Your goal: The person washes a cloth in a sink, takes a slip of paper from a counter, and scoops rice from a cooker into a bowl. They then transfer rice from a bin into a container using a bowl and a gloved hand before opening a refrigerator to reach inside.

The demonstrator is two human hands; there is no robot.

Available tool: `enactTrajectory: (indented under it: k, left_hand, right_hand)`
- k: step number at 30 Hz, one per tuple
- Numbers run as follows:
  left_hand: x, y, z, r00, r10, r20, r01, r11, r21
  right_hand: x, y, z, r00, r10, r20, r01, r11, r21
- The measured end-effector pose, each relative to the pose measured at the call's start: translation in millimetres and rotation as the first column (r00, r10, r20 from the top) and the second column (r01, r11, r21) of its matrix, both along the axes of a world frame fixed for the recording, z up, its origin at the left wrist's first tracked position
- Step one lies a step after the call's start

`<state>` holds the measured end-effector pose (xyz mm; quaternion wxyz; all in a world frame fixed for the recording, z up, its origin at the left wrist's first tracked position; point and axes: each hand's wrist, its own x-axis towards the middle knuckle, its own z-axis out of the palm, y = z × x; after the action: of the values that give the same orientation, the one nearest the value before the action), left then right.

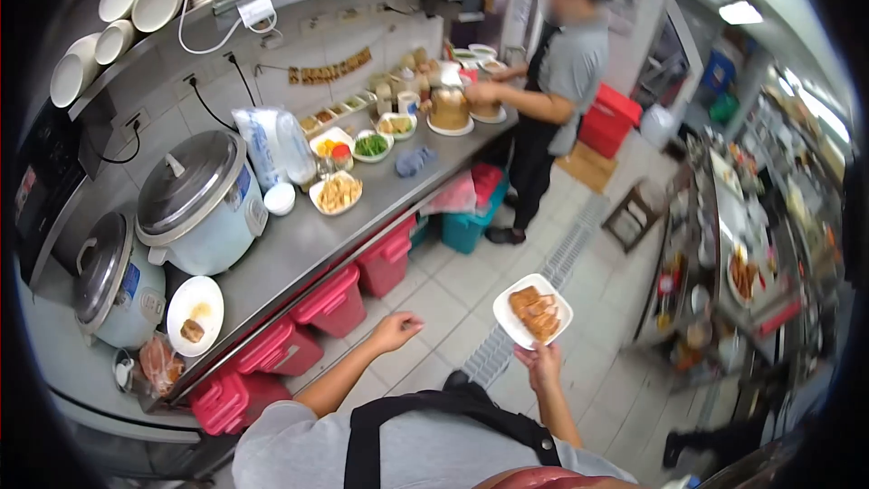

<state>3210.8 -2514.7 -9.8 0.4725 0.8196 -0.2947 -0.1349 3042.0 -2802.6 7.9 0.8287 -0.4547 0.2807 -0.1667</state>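
My right hand (541, 364) grips the near edge of a white square plate (504, 327), holding it out over the floor. On that plate lies sliced, golden-brown fried meat (535, 311). My left hand (396, 331) hangs in the air before the counter, fingers loosely bent and a little apart, with nothing in it. Closest to it are the pink lidded bins (329, 301) under the counter.
Along the steel counter (308, 240) stand rice cookers (195, 204), an oval plate (206, 294) with a brown piece, and a bowl of pale chunks (338, 193). A co-worker (570, 54) stands at its far end. A stool (631, 215) and another worktop (701, 217) are to the right.
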Motion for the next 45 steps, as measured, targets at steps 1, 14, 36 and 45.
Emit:
enactTrajectory:
  k: [1,14,36,45]
  left_hand:
    - [11.1,0.6,5.9,0.993,0.114,-0.025,-0.112,0.993,0.042]
    - [171.0,-43.5,-59.6,0.735,0.565,-0.375,-0.613,0.79,-0.01]
    - [679.0,-176.7,367.2,-0.202,0.626,0.754,-0.768,0.376,-0.518]
    - [685.0,-181.8,367.7,-0.232,0.574,0.786,-0.899,0.182,-0.399]
  right_hand:
    - [40.0,-18.3,4.7,0.999,0.038,0.01,-0.038,0.999,-0.011]
    - [477.0,-99.8,-19.9,0.871,0.491,-0.025,-0.49,0.871,0.03]
    - [723.1,-184.8,-66.1,0.437,0.885,-0.159,-0.859,0.463,0.218]
    - [754.1,-203.0,-82.7,0.272,0.953,-0.135,-0.926,0.297,0.234]
